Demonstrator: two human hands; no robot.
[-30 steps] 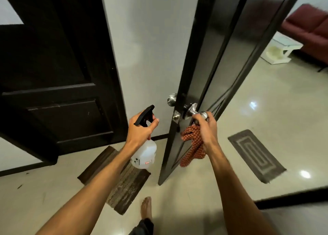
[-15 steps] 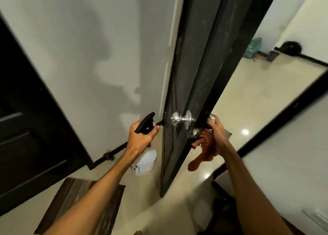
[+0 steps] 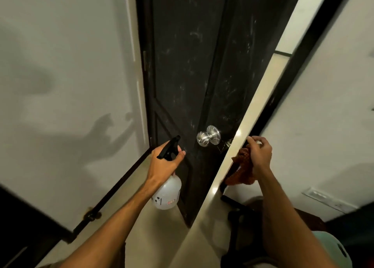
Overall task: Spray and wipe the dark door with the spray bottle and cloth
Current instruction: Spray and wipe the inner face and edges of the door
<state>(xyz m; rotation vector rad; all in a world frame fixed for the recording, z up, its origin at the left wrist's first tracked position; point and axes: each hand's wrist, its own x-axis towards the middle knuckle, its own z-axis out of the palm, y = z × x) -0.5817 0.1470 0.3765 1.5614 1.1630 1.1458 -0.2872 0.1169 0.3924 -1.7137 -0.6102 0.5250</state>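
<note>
Door (image 3: 182,65) dark, L hand (image 3: 164,164) grips spray bottle (image 3: 168,195), R hand (image 3: 259,156) holds cloth (image 3: 242,170)

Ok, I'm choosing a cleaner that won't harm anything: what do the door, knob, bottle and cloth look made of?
Door: probably painted wood, dark, dull sheen; panel mouldings, pale smears. Knob: metal, brushed silver, bright glints. Bottle: translucent white plastic, black trigger. Cloth: soft woven fabric, orange-red; it hangs in folds.
</note>
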